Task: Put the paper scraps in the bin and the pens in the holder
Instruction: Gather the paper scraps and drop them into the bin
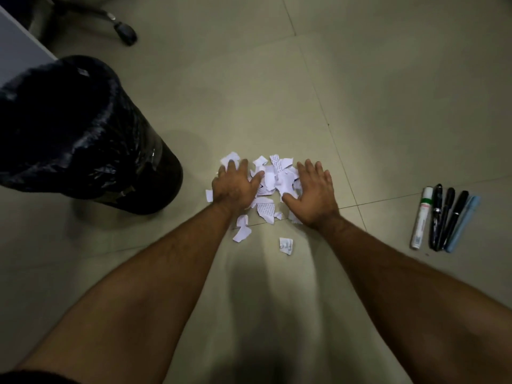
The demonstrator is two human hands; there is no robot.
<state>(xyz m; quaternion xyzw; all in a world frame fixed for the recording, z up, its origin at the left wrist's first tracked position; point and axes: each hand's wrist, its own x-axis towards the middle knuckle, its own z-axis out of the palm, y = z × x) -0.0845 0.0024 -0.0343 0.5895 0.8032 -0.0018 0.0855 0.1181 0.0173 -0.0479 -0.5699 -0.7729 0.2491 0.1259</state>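
I see both hands down on the tiled floor (360,79) at frame centre, either side of the paper scraps (273,178). Left hand (235,185): palm down, fingers straight and spread a bit, lying on the left edge of the pile, holding nothing. Right hand (314,189): palm down, fingers straight and close together, thumb out toward the pile, touching its right edge, holding nothing.

Scraps: 1 main heap btwn the hands, pieces overlap so I can't give an exact count. Strays I can count: 1 just left of the left wrist, 2 or so below the left wrist, 1 lone scrap (286,245) lower centre, apart from the heap. Some show printed text.

Bin (91,139): 1, black w/ a black liner, left side of frame, well apart from the pile.

Pens (443,218): right side of frame, lying side by side and touching, 5 total: 1 white marker w/ green band, 3 black, 1 pale blue.

Upper left: 1 chair caster (126,33) and a grey panel edge (19,48). Holder: not in my view.
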